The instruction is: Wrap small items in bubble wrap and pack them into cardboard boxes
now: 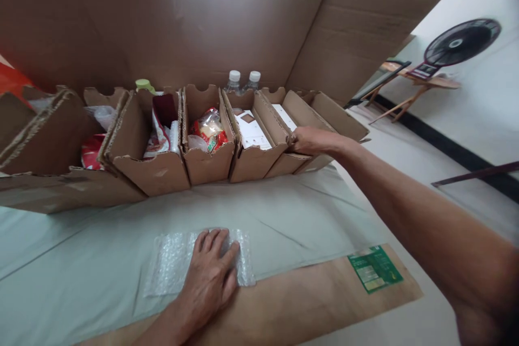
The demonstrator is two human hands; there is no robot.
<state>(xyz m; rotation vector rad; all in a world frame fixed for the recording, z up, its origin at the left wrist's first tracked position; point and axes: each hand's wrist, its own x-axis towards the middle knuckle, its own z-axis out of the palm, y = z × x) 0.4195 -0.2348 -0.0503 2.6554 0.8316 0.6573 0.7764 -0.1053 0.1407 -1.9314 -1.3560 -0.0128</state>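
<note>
My left hand (211, 275) lies flat on a clear bubble wrap bag (168, 265), fingers spread, on the green cloth. My right hand (306, 140) reaches into the front of a cardboard bin (279, 165) near the right end of the row. Its fingers look curled and are partly hidden, so what they grip cannot be made out. Just behind them in that bin is a white box (284, 117). The bin to its left holds a white printed box (252, 128).
Other bins hold a red snack packet (210, 128), a red-and-white pouch (159, 138) and a red package (91, 150). Two capped bottles (243, 81) stand behind, before a tall cardboard panel (194, 21). A fan (456, 43) is at the right. Brown board (308, 297) edges the table.
</note>
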